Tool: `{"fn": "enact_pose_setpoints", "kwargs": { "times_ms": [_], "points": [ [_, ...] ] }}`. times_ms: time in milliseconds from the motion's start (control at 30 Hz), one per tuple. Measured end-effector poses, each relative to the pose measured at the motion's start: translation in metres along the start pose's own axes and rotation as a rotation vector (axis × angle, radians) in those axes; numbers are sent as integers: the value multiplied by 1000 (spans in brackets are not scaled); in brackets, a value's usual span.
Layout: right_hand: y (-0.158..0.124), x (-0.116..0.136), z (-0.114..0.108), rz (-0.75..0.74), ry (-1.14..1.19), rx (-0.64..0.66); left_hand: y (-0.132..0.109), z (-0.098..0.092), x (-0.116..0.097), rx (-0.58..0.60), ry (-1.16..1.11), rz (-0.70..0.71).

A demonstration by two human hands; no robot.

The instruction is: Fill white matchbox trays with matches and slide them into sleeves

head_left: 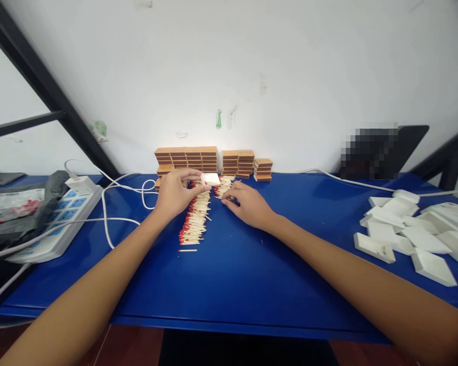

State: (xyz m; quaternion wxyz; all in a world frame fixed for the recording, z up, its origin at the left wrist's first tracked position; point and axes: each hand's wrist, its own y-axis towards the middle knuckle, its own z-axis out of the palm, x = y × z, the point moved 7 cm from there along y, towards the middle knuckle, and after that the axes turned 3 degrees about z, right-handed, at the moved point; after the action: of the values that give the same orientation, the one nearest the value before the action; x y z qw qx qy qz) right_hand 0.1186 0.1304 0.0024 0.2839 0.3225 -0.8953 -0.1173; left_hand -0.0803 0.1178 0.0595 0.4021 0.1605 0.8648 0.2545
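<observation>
My left hand (179, 190) holds a small white matchbox tray (211, 179) between thumb and fingers, tilted above the matches. A little red shows at the tray's left end. Beneath it, a long row of red-tipped matches (194, 221) runs toward me on the blue table, heads mostly to the left. My right hand (250, 206) is low at the edge of a smaller heap of matches (223, 184), its fingers curled and thumb bent in. Whatever lies between those fingertips is too small to make out. One single match (187, 250) lies apart at the near end.
Stacked matchboxes (187, 157) stand against the wall, with smaller stacks (238, 161) to their right. White trays (400, 229) are heaped on the right of the blue table (252, 295). A power strip (66, 218) with white cables (105, 213) lies left. A dark tablet-like object (412, 150) leans at back right.
</observation>
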Motion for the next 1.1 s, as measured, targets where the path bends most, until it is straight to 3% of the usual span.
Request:
{"fn": "enact_pose_setpoints", "kwargs": {
  "times_ms": [233,733,900,1100],
  "points": [
    [0,-7,-4,81,-2,-47,-1,0,-2,9,-9,-2],
    [-2,-15,-7,83,-42,53,-1,4,0,72,83,48],
    [-5,-16,-27,79,2,-55,-4,10,-5,121,181,98],
    [-6,2,-35,37,0,-135,-14,27,-15,212,-4,85]
  ]
}}
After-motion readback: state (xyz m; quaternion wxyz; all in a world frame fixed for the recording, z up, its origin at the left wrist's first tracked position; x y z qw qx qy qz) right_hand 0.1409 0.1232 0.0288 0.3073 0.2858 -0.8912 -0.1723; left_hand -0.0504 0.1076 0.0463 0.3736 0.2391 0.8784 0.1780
